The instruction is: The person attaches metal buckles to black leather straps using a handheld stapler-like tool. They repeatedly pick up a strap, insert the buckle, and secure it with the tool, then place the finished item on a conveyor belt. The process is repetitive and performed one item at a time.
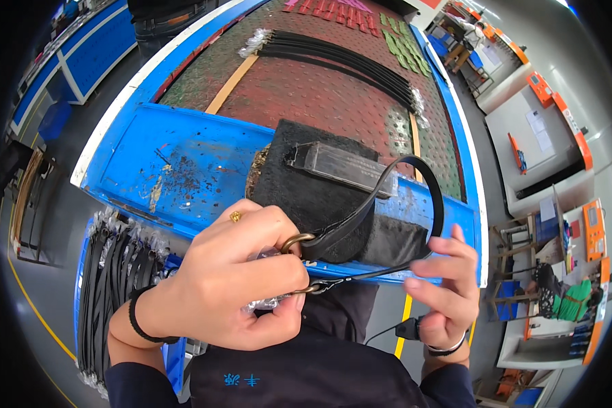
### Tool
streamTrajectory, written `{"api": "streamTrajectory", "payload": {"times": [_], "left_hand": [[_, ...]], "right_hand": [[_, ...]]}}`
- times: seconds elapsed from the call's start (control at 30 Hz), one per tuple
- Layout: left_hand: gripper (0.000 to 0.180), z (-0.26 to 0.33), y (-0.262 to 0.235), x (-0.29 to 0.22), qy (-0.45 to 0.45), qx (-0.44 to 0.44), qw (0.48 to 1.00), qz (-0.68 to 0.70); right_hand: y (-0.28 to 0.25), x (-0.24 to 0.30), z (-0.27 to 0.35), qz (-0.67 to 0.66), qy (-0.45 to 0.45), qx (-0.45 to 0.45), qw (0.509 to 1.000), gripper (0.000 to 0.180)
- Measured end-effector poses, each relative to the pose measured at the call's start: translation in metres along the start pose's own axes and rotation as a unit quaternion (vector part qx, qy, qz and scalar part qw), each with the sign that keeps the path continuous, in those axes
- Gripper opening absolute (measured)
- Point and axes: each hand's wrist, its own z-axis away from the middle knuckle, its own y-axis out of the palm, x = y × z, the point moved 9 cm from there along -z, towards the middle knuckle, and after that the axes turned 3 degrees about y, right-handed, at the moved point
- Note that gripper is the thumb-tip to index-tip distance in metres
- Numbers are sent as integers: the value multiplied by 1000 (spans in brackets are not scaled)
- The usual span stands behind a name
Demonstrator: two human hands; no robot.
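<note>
Over the near edge of the blue bench (204, 149), a black strap (439, 204) hangs bent into a loop between the hands. Its brass rings (294, 239) sit together at the left hand (241, 279), which is closed, pinching the strap's two ends; likely this grip keeps them paired. The long axis runs left to right: the ends point left, while the bend arches away over the bench and turns down on the right. There the right hand (449, 285) has bent, parted fingers, perhaps to steady the curve; whether they pinch it, I cannot tell. Behind lies a black pad (279, 166), probably a work surface, bearing a clear plastic bar (347, 166). Farther off, similar straps (340, 56) lie side by side across wooden strips (231, 85), seemingly for order; more dark straps (105, 292) hang at lower left.
</note>
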Motion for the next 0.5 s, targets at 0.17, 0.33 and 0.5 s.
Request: {"api": "streamTrajectory", "payload": {"times": [0.17,0.33,0.5], "left_hand": [[15,-1,2,-6,15,1,1000,13],[16,-1,1,-7,29,4,1000,11],[17,-1,2,-7,32,7,999,12]], "right_hand": [[22,13,-17,-24,-44,84,995,40],[27,17,-19,-25,-61,95,993,39],[27,18,-20,-20,-64,100,993,39]]}}
